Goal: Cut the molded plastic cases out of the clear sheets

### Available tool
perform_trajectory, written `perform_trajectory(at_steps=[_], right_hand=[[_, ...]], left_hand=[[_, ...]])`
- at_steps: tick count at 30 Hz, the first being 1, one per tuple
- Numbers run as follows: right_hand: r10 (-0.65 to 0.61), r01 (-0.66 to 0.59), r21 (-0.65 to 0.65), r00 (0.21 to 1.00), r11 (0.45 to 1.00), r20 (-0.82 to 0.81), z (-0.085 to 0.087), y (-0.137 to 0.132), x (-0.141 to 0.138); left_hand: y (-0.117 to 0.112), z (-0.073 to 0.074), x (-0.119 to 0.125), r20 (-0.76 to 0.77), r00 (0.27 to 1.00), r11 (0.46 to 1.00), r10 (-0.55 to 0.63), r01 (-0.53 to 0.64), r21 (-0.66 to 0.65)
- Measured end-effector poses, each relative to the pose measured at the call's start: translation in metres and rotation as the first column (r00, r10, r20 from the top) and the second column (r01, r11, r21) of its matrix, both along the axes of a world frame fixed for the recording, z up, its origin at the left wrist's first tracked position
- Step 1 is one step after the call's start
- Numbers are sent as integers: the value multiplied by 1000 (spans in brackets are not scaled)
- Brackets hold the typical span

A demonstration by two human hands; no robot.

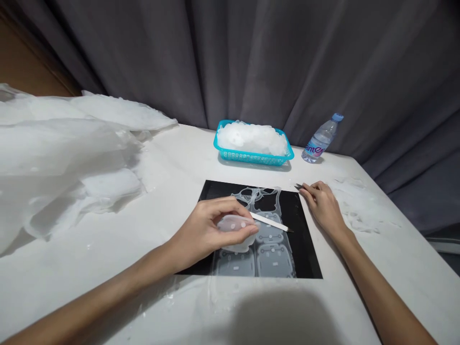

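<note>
My left hand [215, 225] pinches a translucent, milky plastic piece [233, 235] with rounded edges between thumb and fingers, above a black mat [309, 249]. A white pen-like tool [271, 222] with a dark pointed tip slants over the mat, its rear end by my left fingertips; whether they touch it I cannot tell. Beneath lies a translucent moulded sheet [275, 261] with rounded panels and cut-out openings at its far end. My right hand [321, 203] rests on the table right of the mat, its fingers closed on a small dark tool [298, 186] with pointed tips.
A turquoise basket [251, 158] heaped with whitish translucent pieces stands behind the mat. To its right is a water bottle [319, 141]. A large pile of translucent sheets [64, 158] covers the table's left, and thin scraps [362, 208] lie at right. A grey curtain [244, 57] hangs behind.
</note>
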State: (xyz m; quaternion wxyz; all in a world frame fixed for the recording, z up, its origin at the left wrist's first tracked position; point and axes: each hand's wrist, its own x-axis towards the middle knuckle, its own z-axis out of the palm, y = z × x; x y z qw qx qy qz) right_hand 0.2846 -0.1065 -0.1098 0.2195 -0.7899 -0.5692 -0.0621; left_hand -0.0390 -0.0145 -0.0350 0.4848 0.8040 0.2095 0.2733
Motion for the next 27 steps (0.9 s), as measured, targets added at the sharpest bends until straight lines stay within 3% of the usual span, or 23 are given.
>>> perform_trajectory(at_steps=[9, 19, 22, 24, 27], right_hand=[[-77, 78, -2, 994, 997, 77, -4, 0, -3], [-130, 139, -74, 985, 988, 118, 5, -3, -13], [-93, 93, -33, 996, 995, 18, 10, -2, -13], [8, -3, 36, 990, 999, -139, 19, -3, -17], [246, -219, 113, 871, 969, -425, 42, -7, -33]], left_hand=[[-2, -1, 3, -18, 1000, 938, -24, 17, -347], [-1, -3, 5, 10, 999, 956, -44, 45, -289], [-2, -3, 4, 12, 999, 960, -31, 33, -278], [-1, -4, 3, 9, 1000, 965, -30, 31, -260], [0, -3, 2, -2, 999, 983, -49, 48, -178]])
